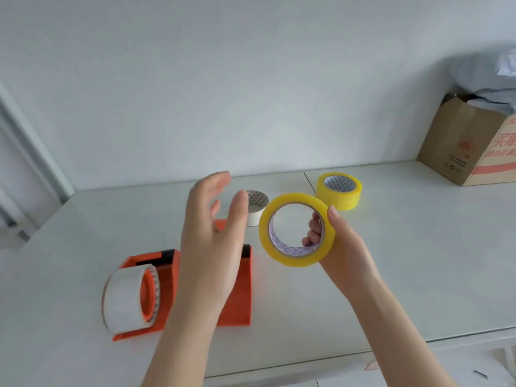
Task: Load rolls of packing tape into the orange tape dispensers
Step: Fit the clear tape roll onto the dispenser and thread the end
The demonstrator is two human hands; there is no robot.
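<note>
My right hand [342, 247] grips a yellow tape roll [293, 258] on edge above the table, fingers through its core and thumb on the rim. My left hand [212, 233] hovers open just left of it, fingers spread, holding nothing. An orange dispenser [167, 286] at the front left carries a white roll [122, 300] on its hub. A second orange dispenser [241, 291] lies behind my left hand, mostly hidden. Farther back, a small white roll [257, 213] and another yellow roll [339, 191] lie flat on the table.
The white table [405, 261] meets a pale wall at the back. A cardboard box [472, 141] stuffed with grey plastic stands at the far right. The table's front edge runs below my forearms.
</note>
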